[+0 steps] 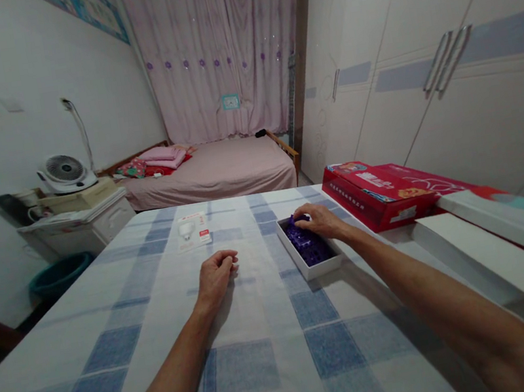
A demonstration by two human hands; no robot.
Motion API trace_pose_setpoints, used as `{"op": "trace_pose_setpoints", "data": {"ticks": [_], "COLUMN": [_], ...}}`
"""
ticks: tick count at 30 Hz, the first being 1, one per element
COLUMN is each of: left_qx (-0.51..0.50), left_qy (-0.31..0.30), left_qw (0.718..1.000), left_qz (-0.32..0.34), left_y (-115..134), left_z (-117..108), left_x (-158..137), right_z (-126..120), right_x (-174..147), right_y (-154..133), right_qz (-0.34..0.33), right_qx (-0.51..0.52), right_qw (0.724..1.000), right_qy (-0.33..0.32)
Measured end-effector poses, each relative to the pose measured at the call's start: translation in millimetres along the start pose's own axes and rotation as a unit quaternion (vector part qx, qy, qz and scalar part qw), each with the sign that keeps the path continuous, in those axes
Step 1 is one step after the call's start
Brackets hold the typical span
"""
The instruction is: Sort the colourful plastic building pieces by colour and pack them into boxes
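Observation:
A shallow white box point(324, 267) lies on the table, filled with shiny dark purple pieces point(310, 247) whose kind is too blurred to tell. My right hand point(318, 220) reaches over its far right side. The thumb and fingers are pinched together on the purple pieces at the far end. My left hand point(215, 275) rests on the cloth to the left of the box, apart from it, with its fingers curled in. Whatever those fingers hold, if anything, is hidden. Beyond it lies a clear packet point(193, 231) with a light bulb picture and a red label.
A blue and white checked cloth point(243, 371) covers the table. On the right stand a red box point(368, 206) and an open white carton flap point(494, 252), close to my right forearm. Past the table's far edge are a bed point(237, 163) and a fan point(67, 172).

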State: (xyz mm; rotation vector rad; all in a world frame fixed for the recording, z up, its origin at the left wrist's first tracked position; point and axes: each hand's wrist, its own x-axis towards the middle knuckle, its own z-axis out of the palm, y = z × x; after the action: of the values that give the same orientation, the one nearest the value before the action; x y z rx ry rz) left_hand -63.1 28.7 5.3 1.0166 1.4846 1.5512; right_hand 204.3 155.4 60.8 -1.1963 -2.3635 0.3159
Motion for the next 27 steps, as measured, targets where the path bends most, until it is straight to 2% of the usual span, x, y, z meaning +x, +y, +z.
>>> {"op": "trace_pose_setpoints", "data": {"ticks": [7,11,15,18,20,22,25,27], "left_qx": [-0.007,-0.01,-0.013,-0.015,-0.014,0.009,0.074,0.087], "left_qy": [0.003,0.001,0.003,0.028,0.073,0.146,0.261,0.292], "left_qw": [1.0,1.0,1.0,0.999,0.997,0.989,0.961,0.951], "left_qz": [0.0,0.009,0.015,0.012,0.007,0.018,0.054,0.042], "left_y": [3,-1,-5,-6,-7,-7,-7,-6], "left_z": [3,2,2,2,0,-5,-16,-22], "left_x": [-1,1,1,1,4,9,15,15], "right_z": [7,10,11,13,21,36,67,88], "right_x": [-8,-9,-11,-9,-5,4,27,43], "right_y": [-2,-7,-16,-39,-62,-87,-120,-136], "right_qz": [-0.051,-0.039,-0.037,-0.051,-0.062,-0.055,0.002,0.037], "right_qx": [-0.01,-0.038,-0.068,-0.056,-0.006,0.071,0.184,0.224], "right_qw": [0.999,0.998,0.997,0.996,0.997,0.996,0.981,0.97], "right_qy": [-0.007,-0.038,0.019,0.053,0.046,0.008,-0.069,-0.087]}}
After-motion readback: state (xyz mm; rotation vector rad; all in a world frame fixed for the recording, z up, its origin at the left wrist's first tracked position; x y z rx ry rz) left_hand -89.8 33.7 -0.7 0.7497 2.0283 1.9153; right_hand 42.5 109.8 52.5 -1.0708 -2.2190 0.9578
